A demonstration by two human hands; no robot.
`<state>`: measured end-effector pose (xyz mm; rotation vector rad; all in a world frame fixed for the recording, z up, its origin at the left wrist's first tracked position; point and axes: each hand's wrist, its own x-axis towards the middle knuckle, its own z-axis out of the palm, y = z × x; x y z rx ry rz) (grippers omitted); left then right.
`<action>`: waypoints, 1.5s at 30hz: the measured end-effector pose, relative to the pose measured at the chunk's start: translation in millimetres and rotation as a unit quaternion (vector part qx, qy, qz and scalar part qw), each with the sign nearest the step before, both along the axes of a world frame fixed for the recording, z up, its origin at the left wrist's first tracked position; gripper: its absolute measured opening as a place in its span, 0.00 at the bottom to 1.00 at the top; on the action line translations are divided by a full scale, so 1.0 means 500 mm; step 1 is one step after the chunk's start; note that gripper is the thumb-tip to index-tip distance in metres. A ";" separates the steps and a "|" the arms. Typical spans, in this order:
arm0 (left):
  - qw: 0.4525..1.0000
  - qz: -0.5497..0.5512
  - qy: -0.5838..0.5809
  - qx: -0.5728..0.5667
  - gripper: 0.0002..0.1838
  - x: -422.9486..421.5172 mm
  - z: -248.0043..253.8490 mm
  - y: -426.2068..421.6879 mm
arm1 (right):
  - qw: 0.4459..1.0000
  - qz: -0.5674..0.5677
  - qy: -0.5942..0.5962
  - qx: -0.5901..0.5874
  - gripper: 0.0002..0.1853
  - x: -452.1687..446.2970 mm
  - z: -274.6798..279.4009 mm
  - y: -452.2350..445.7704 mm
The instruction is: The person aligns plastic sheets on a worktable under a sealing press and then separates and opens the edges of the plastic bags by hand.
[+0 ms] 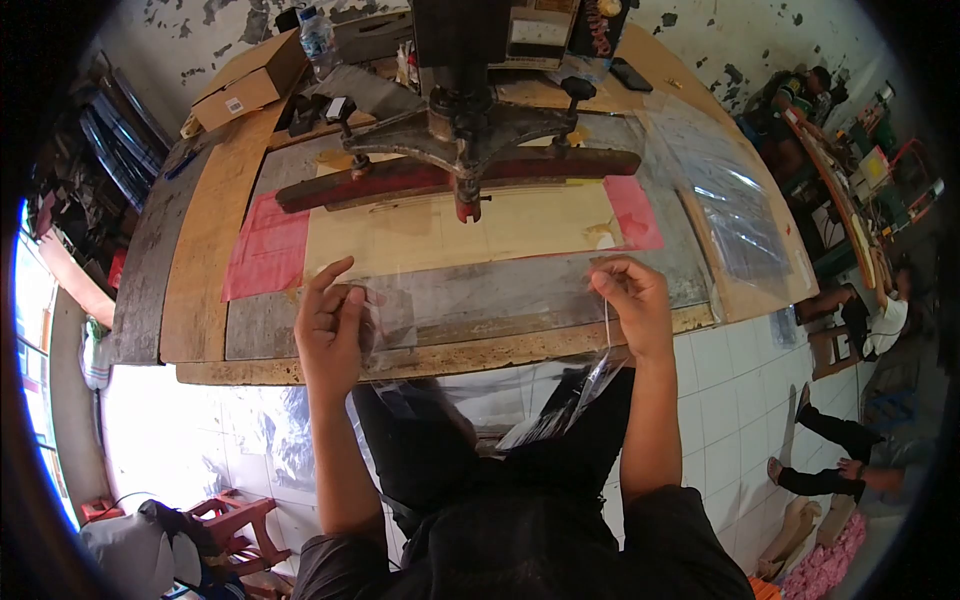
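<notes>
A sheet of clear plastic film (480,295) spans the gap between my hands at the table's near edge, its lower part hanging over my lap. With its thumb against the curled fingers and the index finger raised, my left hand (332,325) grips the film's left side. My right hand (638,300) pinches the right edge between thumb and fingers. Just beyond both hands lies a yellowish sheet (420,235) with a pink strip (268,240) at its left end and another pink piece at its right. A press with a long reddish bar (400,185) stands over that sheet.
A stack of clear plastic sheets (735,215) lies on the table's right. At the back are a cardboard box (250,80), a plastic bottle (317,42) and a phone (630,74). Other people are at the right; a red stool (240,530) stands at lower left.
</notes>
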<state>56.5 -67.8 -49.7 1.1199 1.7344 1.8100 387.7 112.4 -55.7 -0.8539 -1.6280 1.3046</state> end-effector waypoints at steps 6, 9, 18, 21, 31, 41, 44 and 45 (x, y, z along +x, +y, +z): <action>1.000 -0.006 -0.027 0.003 0.19 0.008 0.010 -0.001 | 1.000 -0.022 0.008 0.002 0.13 -0.003 -0.006 -0.002; 1.000 -0.008 -0.022 0.005 0.19 0.007 0.005 0.000 | 1.000 -0.028 0.001 0.014 0.15 -0.001 -0.008 -0.001; 1.000 -0.003 -0.018 -0.012 0.19 0.011 0.016 -0.001 | 0.998 -0.046 -0.016 0.028 0.16 -0.001 -0.009 -0.003; 0.999 -0.017 -0.044 -0.003 0.19 0.003 0.006 -0.002 | 0.999 -0.044 -0.008 0.031 0.16 -0.003 -0.010 -0.004; 0.999 -0.030 -0.036 -0.010 0.20 -0.003 0.008 -0.009 | 0.999 -0.043 0.024 0.019 0.16 -0.003 -0.011 -0.001; 0.999 -0.033 -0.028 -0.019 0.17 -0.007 0.008 -0.011 | 0.998 -0.050 0.026 0.013 0.14 -0.002 -0.011 -0.001; 0.998 -0.030 -0.050 -0.019 0.16 0.001 0.016 -0.011 | 0.998 -0.050 0.034 0.012 0.13 -0.002 -0.013 -0.001; 0.998 -0.031 -0.051 -0.019 0.16 0.002 0.015 -0.011 | 0.998 -0.049 0.041 0.015 0.13 -0.001 -0.014 -0.001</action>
